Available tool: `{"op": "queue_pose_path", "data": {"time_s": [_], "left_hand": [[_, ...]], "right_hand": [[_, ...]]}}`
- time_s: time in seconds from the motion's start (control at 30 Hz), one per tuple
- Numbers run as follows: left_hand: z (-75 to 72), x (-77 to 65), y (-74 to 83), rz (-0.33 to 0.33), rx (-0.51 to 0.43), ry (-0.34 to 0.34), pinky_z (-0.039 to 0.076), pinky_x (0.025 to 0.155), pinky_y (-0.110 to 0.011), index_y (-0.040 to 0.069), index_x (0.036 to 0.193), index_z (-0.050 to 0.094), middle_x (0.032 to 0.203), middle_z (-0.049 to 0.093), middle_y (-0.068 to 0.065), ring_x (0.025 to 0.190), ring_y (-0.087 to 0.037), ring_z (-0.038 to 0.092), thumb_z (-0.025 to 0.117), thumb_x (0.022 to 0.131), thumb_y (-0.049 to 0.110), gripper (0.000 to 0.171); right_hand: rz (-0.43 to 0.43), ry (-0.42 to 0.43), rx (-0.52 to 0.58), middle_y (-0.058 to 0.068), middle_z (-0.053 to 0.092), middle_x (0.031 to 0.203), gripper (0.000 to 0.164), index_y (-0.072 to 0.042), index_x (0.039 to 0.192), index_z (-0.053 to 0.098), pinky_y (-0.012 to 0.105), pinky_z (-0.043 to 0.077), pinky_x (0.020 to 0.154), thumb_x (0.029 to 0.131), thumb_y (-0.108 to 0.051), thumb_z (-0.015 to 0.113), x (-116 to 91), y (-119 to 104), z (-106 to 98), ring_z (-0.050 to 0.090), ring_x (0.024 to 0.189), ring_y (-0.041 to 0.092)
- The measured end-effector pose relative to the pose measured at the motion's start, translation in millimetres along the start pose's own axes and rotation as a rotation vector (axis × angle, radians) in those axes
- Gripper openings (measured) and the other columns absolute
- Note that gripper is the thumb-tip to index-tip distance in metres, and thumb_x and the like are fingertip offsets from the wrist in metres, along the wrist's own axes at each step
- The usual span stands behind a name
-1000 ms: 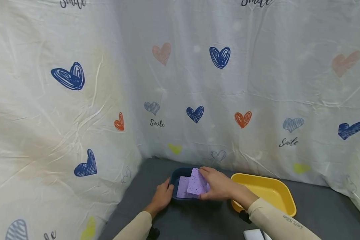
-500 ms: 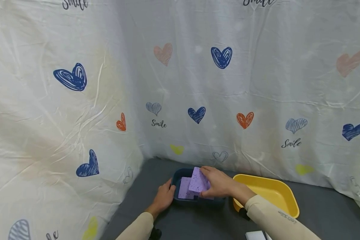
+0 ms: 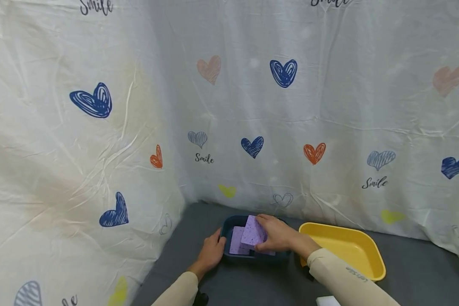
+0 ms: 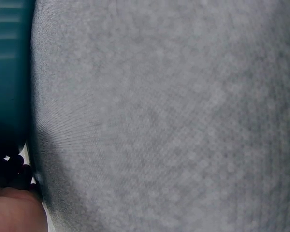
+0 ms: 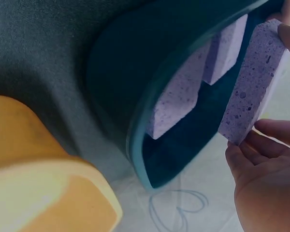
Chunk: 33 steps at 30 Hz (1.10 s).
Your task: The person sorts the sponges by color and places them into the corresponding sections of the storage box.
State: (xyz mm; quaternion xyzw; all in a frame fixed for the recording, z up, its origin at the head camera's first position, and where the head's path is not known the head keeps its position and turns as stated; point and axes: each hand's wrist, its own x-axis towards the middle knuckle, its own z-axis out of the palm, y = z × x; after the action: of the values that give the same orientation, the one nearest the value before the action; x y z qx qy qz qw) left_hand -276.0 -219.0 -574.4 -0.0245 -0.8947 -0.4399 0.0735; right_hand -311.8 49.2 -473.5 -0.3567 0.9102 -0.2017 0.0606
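My left hand [image 3: 210,253] holds the left end of a dark teal tub [image 3: 229,256], thumb at the rim. In the left wrist view only part of that hand [image 4: 17,212] shows beside the tub's ribbed wall [image 4: 9,72]. My right hand [image 3: 277,233] grips a speckled purple sponge [image 3: 253,231] by its edges, tilted over the tub. Two more purple sponges lie inside, a left one [image 3: 237,242] and one mostly hidden under my right hand. In the right wrist view the held sponge [image 5: 253,84] is apart from the nearer sponge [image 5: 179,96] in the tub.
A yellow tub [image 3: 378,259] stands right of the teal one, partly behind my right forearm. A white object [image 3: 327,301] is cut off at the bottom edge. The grey tabletop [image 3: 191,225] meets a heart-printed curtain [image 3: 229,102] at the back and left.
The held sponge has risen slightly, and more of the tub's inside and the right sponge shows beneath it. My left hand keeps its place on the tub. The head view has shifted a little.
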Motion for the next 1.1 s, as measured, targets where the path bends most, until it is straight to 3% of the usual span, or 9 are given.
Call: {"op": "queue_pose_path", "data": {"time_s": [0.23,1.1], "left_hand": [[-0.5,-2.1,3.2,-0.012,-0.029,-0.010,0.045,0.119,-0.066,0.004,0.156,0.058,0.152,0.066,-0.021,0.140,-0.041,0.062,0.047,0.110,0.016,0.048],[1.9,-1.0,-1.9,-0.020,-0.025,0.001,0.044,0.120,-0.067,0.004,0.157,0.057,0.152,0.065,-0.022,0.142,-0.043,0.061,0.048,0.110,0.018,0.049]], "right_hand": [[0.044,-0.019,0.007,0.025,0.046,0.169,0.093,0.003,0.161,0.048,0.060,0.038,0.128,0.089,-0.040,0.087,0.4,4.6,10.6,0.048,0.153,0.044],[0.051,-0.068,0.045,0.022,0.046,0.170,0.082,-0.004,0.160,0.052,0.062,0.036,0.128,0.092,-0.033,0.087,7.0,9.7,27.0,0.047,0.154,0.043]]}}
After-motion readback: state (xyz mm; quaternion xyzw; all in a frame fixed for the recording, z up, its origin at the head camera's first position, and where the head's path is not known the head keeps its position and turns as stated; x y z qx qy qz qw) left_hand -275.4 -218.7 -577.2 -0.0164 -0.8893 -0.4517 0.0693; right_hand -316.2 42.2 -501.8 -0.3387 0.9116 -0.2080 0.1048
